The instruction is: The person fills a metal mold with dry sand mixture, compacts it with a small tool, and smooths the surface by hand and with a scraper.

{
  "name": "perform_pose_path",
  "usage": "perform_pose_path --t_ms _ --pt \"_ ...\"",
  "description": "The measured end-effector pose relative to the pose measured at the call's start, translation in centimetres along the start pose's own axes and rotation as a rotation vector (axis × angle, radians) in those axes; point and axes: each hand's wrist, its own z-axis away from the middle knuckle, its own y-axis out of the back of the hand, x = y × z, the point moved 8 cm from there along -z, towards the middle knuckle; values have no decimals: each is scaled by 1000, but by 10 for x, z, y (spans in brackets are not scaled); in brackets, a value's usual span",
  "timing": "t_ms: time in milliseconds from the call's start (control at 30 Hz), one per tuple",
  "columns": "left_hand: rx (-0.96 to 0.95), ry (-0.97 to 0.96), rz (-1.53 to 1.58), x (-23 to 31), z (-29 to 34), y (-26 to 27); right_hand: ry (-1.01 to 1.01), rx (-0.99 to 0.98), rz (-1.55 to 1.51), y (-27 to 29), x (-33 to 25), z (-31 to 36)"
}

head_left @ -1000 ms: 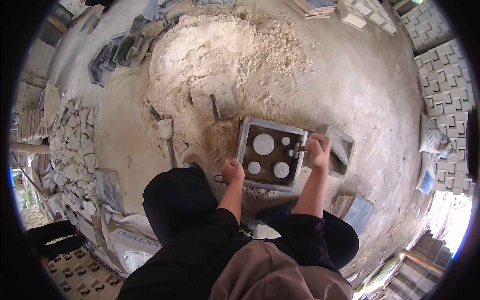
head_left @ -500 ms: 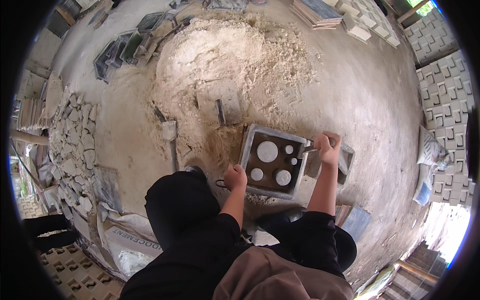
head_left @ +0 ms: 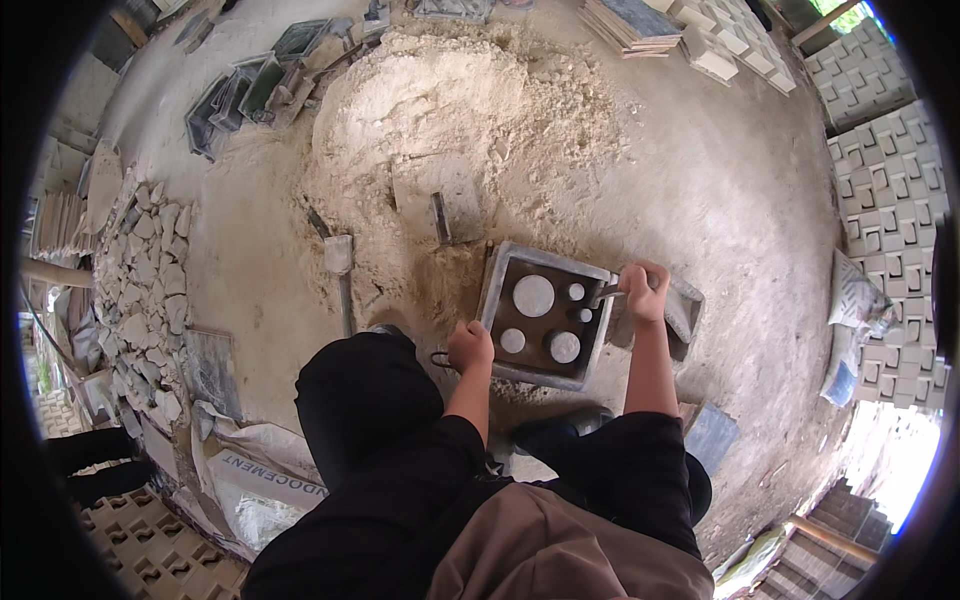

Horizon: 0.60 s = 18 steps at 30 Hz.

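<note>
When viewed from above, logged 1 sq. grey mould (head_left: pixel 560 262), approx. ctr., over dusty floor (head_left: pixel 750 200), w/ 5 round pale plugs (head_left: pixel 533 296) inside. Found L hand (head_left: pixel 470 347) fisted at mould's L edge, wire loop (head_left: pixel 437 359) showing just past, couldn't tell if gripped; found R hand (head_left: pixel 643 290) w/ fingers curled round bar-like tool (head_left: pixel 611 291) at R rim. Noted also: grey tray (head_left: pixel 687 312) beside R hand, powdery heap (head_left: pixel 420 100) beyond mould.

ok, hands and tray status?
Left hand closed on looped handle, right hand closed on dark handle. Square tray between them, five round discs inside. Grey trough just right of tray.
</note>
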Motion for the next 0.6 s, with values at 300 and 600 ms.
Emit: perform_pose_path --t_ms 300,600 --pt "-41 -5 -10 0 3 -3 -38 -26 67 7 0 2" --pt "-1 -1 4 -5 5 -3 -99 115 -54 21 -5 31"
